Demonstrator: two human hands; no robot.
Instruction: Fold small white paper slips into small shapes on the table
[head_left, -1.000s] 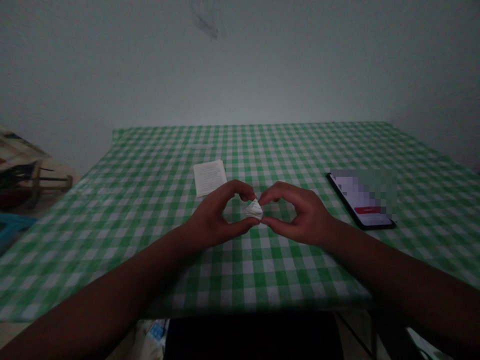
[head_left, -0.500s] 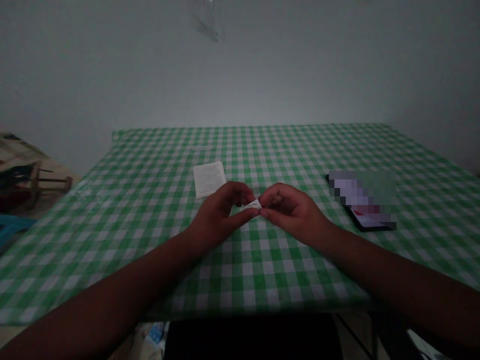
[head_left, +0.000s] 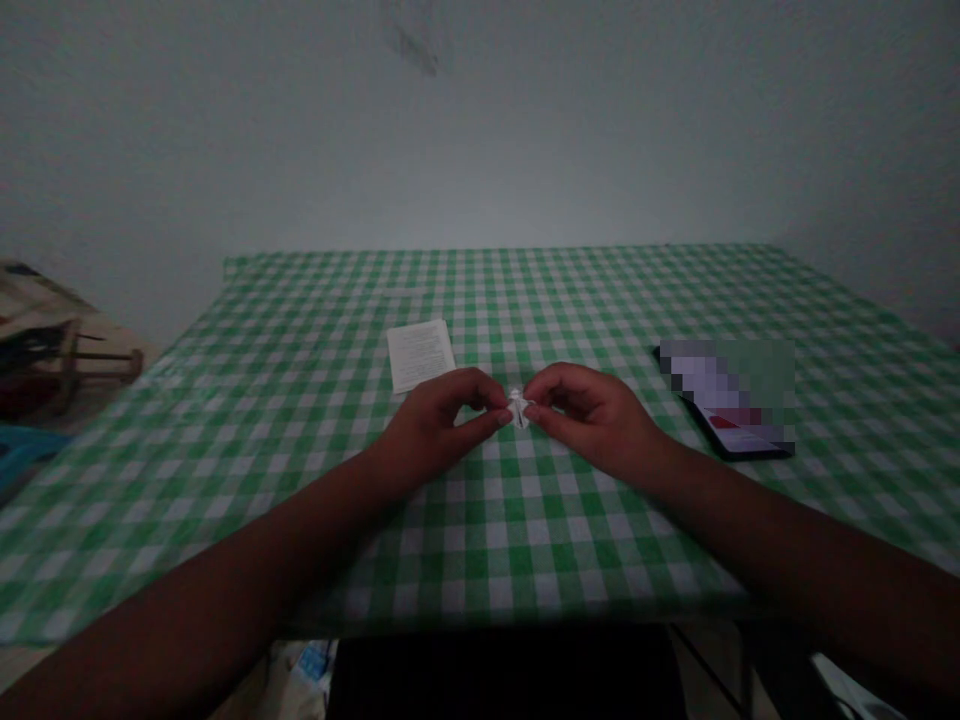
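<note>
A small folded white paper piece [head_left: 517,408] is pinched between both hands just above a table covered with a green and white checked cloth [head_left: 300,400]. My left hand [head_left: 439,420] grips its left side with thumb and fingers closed. On the other side, my right hand [head_left: 585,412] pinches it from the right. The fingertips of both hands nearly meet around the paper, hiding most of it.
A white printed sheet of paper [head_left: 420,354] lies on the cloth just beyond my left hand. A dark phone [head_left: 731,410] with a lit screen lies to the right. Wooden furniture [head_left: 67,360] stands off the table's left side. A plain wall rises behind.
Both hands have lowered and closed tighter around the paper piece, which now looks smaller and more squeezed. The rounded gap between thumbs and fingers has shut.
</note>
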